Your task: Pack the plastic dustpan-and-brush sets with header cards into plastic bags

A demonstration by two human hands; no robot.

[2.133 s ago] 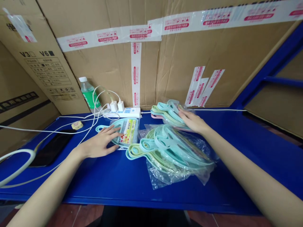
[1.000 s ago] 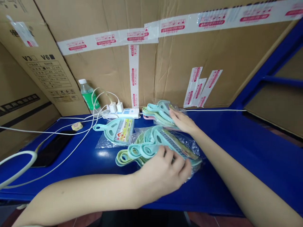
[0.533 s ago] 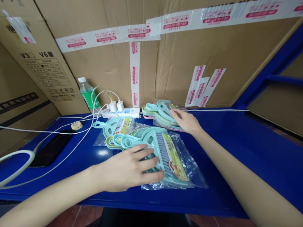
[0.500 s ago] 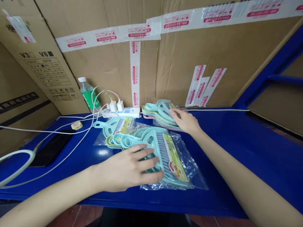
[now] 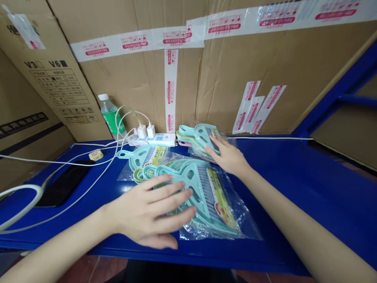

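In the head view a stack of bagged dustpan-and-brush sets [image 5: 196, 188] lies mid-table, a pale turquoise one on top with grey bristles and a yellow-green label. My left hand [image 5: 157, 210], fingers spread, hovers over or rests lightly against its left side; contact is hard to tell. Behind it sits a smaller pile of bagged dustpans [image 5: 197, 137] in turquoise, green and pink. Across that pile's right side lies my right hand [image 5: 228, 155], fingers extended and thumb apart. Another turquoise dustpan set [image 5: 141, 157] in clear wrap rests to the left.
A white power strip [image 5: 165, 139] with plugged-in chargers stands against the cardboard wall [image 5: 141, 86]. Left of it is a green-labelled bottle [image 5: 110, 116]. White cables cross the left side, near a black phone [image 5: 64, 184] and a small yellow item [image 5: 96, 155]. The table [image 5: 294, 188] is blue.
My left hand has drawn back slightly left and down, its fingers spreading more. My right hand has shifted a little left and down over the rear pile, its thumb moving apart.
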